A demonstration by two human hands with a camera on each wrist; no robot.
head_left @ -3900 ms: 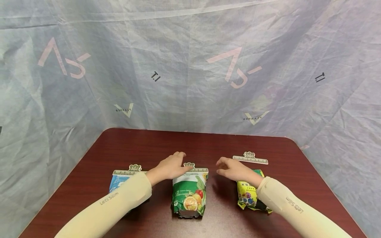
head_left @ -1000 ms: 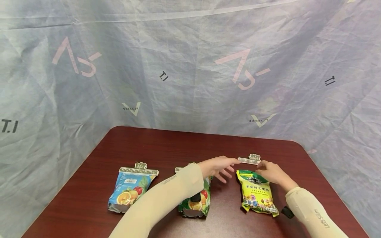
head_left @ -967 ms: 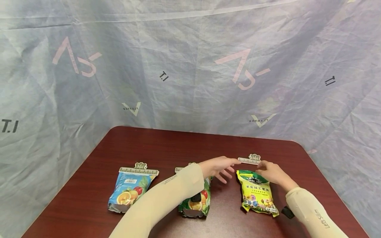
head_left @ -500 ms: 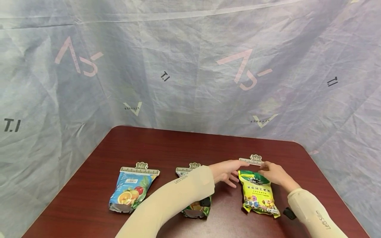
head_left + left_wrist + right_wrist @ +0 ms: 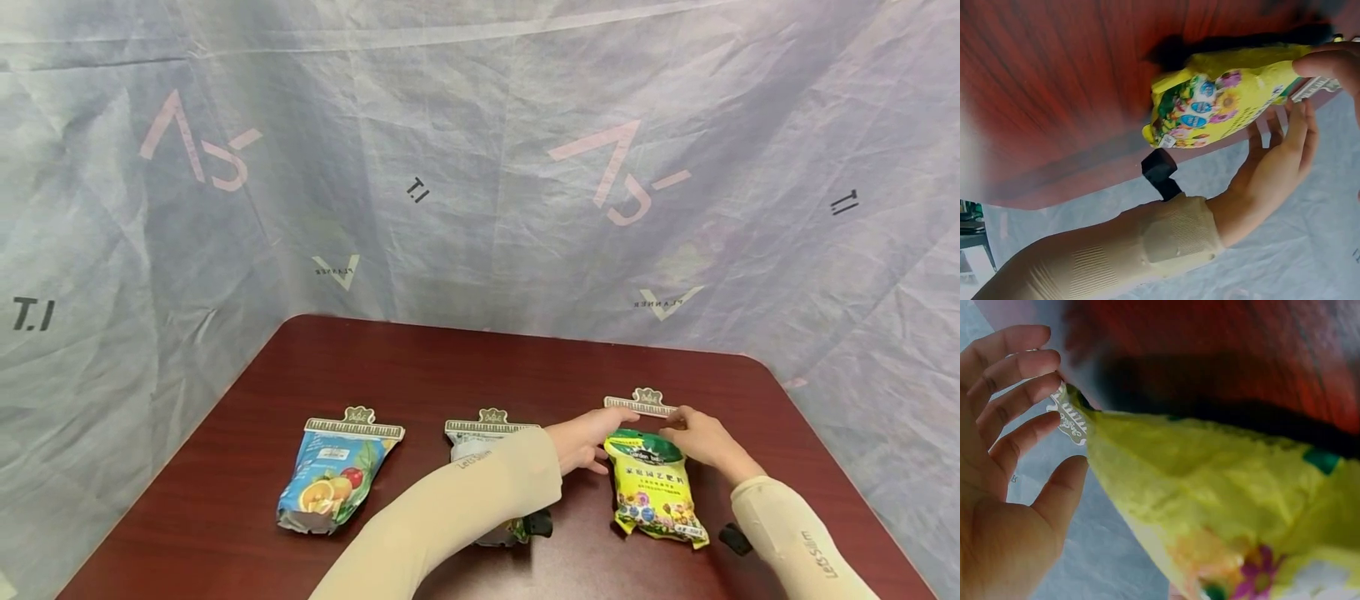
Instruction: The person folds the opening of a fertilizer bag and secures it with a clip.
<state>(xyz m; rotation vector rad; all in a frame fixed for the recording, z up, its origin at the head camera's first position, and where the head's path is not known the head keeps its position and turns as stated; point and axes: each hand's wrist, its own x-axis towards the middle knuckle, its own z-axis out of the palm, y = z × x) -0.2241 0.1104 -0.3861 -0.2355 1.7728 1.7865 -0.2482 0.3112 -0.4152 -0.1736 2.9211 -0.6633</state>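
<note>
A yellow fertiliser bag with a green top (image 5: 654, 487) lies on the table at the right. Over its top left corner reaches my left hand (image 5: 585, 440), fingers spread; in the left wrist view a fingertip (image 5: 1310, 64) overlaps the bag's top end. My right hand (image 5: 703, 442) is at the top right corner. The right wrist view shows its fingers apart, loosely bent, with the thumb tip (image 5: 1079, 465) right at the bag's edge. Just beyond the bag lies a long flat clip with a crest-shaped handle (image 5: 645, 402), gripping nothing.
A blue fruit-print bag (image 5: 333, 479) stands out at the left, closed with a similar clip (image 5: 356, 425). Between them lies a green bag (image 5: 516, 529), clipped too and largely hidden by my left sleeve (image 5: 465, 500). A grey cloth (image 5: 480, 208) hangs behind the table (image 5: 420, 358).
My left hand has moved right, from above the green bag to the yellow bag's top left corner. My right hand has shifted right to the other corner. The bags and clips keep their places.
</note>
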